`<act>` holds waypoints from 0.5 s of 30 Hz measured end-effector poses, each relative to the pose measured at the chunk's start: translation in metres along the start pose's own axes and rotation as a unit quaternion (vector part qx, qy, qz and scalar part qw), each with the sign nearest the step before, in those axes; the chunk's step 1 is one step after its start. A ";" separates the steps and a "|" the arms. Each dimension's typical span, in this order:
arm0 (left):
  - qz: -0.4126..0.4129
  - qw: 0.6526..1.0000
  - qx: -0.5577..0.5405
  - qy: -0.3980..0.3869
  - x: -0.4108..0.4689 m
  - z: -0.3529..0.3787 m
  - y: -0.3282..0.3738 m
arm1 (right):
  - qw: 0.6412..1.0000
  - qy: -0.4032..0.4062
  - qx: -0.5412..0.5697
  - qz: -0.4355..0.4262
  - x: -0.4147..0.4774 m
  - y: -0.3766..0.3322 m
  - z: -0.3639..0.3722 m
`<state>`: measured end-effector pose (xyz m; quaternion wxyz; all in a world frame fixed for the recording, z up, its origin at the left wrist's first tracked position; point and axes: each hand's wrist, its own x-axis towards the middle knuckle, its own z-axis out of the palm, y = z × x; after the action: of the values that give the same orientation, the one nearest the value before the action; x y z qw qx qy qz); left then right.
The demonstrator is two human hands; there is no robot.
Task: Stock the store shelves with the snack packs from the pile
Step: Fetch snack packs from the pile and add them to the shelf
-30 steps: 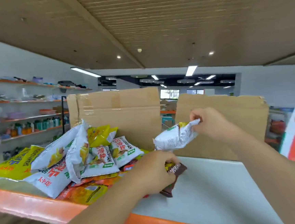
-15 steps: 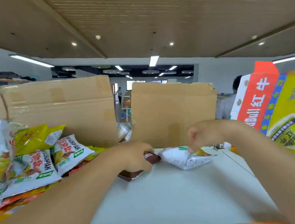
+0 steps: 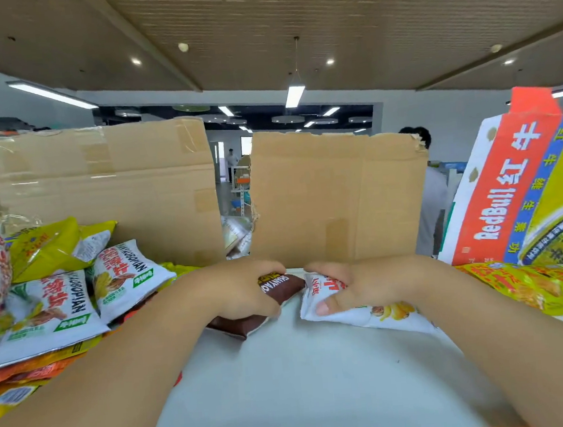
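Progress early, I'd say. Left hand (image 3: 243, 293) curled round brown pack (image 3: 281, 287), right hand (image 3: 358, 286) gripping white pack (image 3: 381, 315); both packs down on shelf (image 3: 305, 381), side by side. Pile (image 3: 59, 301) left of left hand probably mostly unstocked; its edge is cropped.

A second ago the right hand (image 3: 357, 283) held the white snack pack (image 3: 384, 315) up in the air by one edge. It came down, and the pack lay flat on the white shelf (image 3: 305, 381) with the hand gripping its left end. The left hand (image 3: 242, 291) brought the brown snack pack (image 3: 283, 286) away from the pile (image 3: 59, 301) and set it just beside the white one, while the view swung right and the Red Bull carton (image 3: 516, 192) came into sight.
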<state>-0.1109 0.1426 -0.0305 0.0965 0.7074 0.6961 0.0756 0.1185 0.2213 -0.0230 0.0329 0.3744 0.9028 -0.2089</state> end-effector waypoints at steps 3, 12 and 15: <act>-0.030 0.999 0.029 0.016 -0.003 -0.005 -0.002 | 0.998 -0.005 -0.058 0.020 -0.014 -0.001 -0.005; -0.041 0.993 -0.099 0.040 -0.010 -0.015 0.004 | 0.973 0.096 -0.119 0.175 -0.028 0.002 -0.020; -0.018 0.993 -0.116 0.012 -0.013 -0.016 0.007 | 0.980 0.101 -0.043 0.164 -0.035 0.005 -0.027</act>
<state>-0.1083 0.1302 -0.0125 0.1712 0.6774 0.6966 0.1628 0.1494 0.2122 0.0078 -0.0085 0.5347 0.8360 -0.1232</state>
